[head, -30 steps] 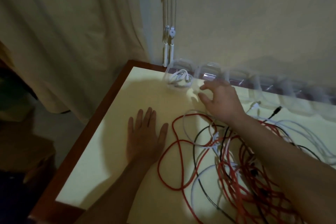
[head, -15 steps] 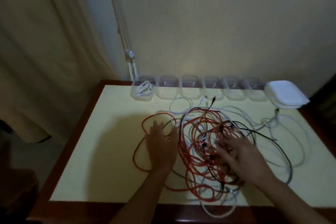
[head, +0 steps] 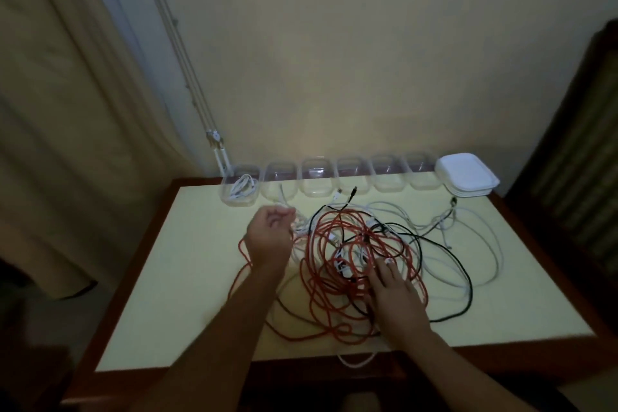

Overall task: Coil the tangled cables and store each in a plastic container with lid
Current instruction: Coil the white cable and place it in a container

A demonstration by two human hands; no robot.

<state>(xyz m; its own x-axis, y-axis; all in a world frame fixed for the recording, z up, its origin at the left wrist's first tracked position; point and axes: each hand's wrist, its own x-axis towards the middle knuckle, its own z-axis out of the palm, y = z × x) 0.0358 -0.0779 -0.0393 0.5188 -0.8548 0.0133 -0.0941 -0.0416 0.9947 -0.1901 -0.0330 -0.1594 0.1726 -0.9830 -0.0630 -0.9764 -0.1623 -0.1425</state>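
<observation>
my left hand (head: 269, 237) has its fingers curled, pinching a thin white cable (head: 283, 199) at the tangle's (head: 351, 254) far edge. my right hand (head: 393, 291) lies on the red cable (head: 331, 224) loops, fingers straight, holding nothing. i'd pin the heap under the right fingers and draw the white lead out slowly, crossing by crossing, no yanking. the cords look slick, round and springy. clear, soft-cornered containers (head: 279, 177) wait beyond my left fingertips.

Dim scene, warm yellowish cast. Brightest patch lies on the wall (head: 321, 130) just above the containers (head: 316, 181), centre frame. Corners fall near black, lower left especially. Wide-angle distortion bends the curtain (head: 67, 110) at left. Slight blur on the left hand (head: 269, 237).
</observation>
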